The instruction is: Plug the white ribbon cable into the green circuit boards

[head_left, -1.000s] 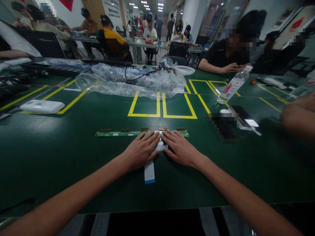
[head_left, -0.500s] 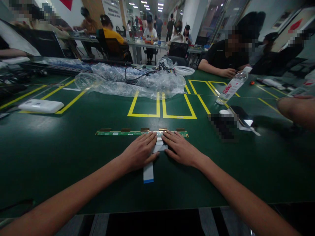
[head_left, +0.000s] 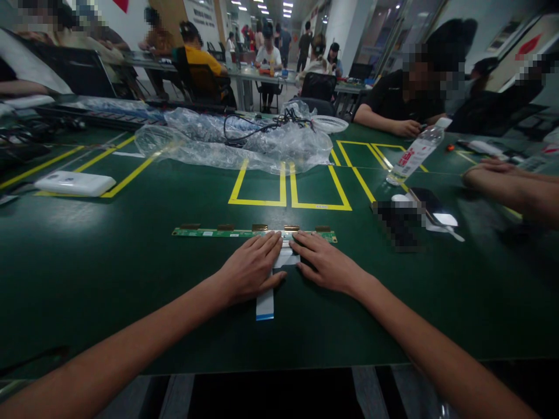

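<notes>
A long, narrow green circuit board (head_left: 218, 233) lies crosswise on the green table, with several brownish-gold tabs along its far edge. From its middle a white flat ribbon cable (head_left: 264, 304) runs toward me, folded, with a blue strip at its near end. My left hand (head_left: 255, 262) rests flat over the cable and the board's near edge, fingers stretched out and thumb apart. On the cable's right side my right hand (head_left: 325, 260) lies with fingers extended, its fingertips at the board's near edge. The join between cable and board is partly hidden by my fingers.
Clear plastic wrap (head_left: 244, 145) with black cables spreads across the table beyond the yellow tape outlines. A white device (head_left: 76, 183) lies at left. On the right are a water bottle (head_left: 417, 154), a phone (head_left: 428, 203) and another person's arm (head_left: 510, 183).
My hands stay nearly in place over the cable and board, still stretched out. At right, the other person's arm reaches further in over the table. The view has shifted slightly.
</notes>
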Motion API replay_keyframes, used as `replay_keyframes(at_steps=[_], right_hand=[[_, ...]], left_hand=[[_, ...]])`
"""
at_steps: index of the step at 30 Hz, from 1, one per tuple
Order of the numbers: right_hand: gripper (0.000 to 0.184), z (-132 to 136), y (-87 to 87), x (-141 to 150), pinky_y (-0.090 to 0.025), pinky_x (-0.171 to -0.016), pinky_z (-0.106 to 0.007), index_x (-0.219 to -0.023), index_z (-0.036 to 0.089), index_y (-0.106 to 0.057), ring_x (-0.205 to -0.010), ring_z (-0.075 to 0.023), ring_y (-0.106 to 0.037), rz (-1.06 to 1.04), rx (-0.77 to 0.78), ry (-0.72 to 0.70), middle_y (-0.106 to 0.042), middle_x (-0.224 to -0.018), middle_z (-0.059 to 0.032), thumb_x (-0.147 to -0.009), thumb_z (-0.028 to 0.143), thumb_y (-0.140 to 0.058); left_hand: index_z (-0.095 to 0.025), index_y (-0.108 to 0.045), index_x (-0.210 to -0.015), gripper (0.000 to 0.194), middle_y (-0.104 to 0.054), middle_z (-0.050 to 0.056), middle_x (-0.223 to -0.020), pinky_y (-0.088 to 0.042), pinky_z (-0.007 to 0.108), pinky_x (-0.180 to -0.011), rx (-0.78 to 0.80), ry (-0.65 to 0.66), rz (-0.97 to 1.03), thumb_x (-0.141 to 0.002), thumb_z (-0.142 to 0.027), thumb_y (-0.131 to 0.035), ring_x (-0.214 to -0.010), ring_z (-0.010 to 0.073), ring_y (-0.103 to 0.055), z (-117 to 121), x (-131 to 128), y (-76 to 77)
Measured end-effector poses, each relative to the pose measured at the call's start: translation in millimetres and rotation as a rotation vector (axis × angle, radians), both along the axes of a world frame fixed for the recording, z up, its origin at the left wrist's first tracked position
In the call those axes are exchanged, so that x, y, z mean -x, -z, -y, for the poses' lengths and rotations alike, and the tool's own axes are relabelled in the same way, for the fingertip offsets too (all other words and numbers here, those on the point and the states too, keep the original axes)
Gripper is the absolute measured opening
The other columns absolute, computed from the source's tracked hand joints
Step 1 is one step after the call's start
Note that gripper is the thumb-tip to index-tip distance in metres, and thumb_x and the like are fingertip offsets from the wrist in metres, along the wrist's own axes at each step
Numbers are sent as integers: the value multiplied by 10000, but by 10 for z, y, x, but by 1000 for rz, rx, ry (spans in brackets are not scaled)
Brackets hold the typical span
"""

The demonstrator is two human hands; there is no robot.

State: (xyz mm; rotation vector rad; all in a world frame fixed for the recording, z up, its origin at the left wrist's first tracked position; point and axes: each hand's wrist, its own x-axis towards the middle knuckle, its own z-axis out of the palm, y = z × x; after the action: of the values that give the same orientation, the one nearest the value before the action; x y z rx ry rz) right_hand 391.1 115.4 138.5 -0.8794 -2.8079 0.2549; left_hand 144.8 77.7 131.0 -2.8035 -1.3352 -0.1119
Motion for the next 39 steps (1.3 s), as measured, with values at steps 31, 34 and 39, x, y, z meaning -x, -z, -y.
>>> replay_keyframes(at_steps=[31,34,39], right_hand=[[572,78,-43,127,-358,-1174,-529,-1446,36,-491,-1402,-350,-432,18,-79,56,-475,-1494,-241,-975,360,-478],[595,76,-50,145,-355,-1177,-513,-1449,21,-485,-1397,-353,-437,36,-88,69,-478,-1490,-244,-975,381,-481],[593,4,-67,162,-357,-1173,-490,-1440,25,-495,-1383,-341,-454,37,-101,62,-494,-1475,-238,-973,391,-494]], left_hand=[[24,-481,-1440,643,-460,251,-1495,-365,450,-1163,-78,72,-57,-1024,-460,-401,-1402,346,-434,-51,-26,-63],[-2,-478,-1450,613,-451,236,-1508,-386,456,-1139,-67,45,-56,-1025,-440,-408,-1405,341,-428,-58,-17,-74],[-25,-472,-1461,600,-460,216,-1508,-408,457,-1099,-72,22,-63,-1028,-431,-391,-1385,337,-445,-77,-7,-116]])
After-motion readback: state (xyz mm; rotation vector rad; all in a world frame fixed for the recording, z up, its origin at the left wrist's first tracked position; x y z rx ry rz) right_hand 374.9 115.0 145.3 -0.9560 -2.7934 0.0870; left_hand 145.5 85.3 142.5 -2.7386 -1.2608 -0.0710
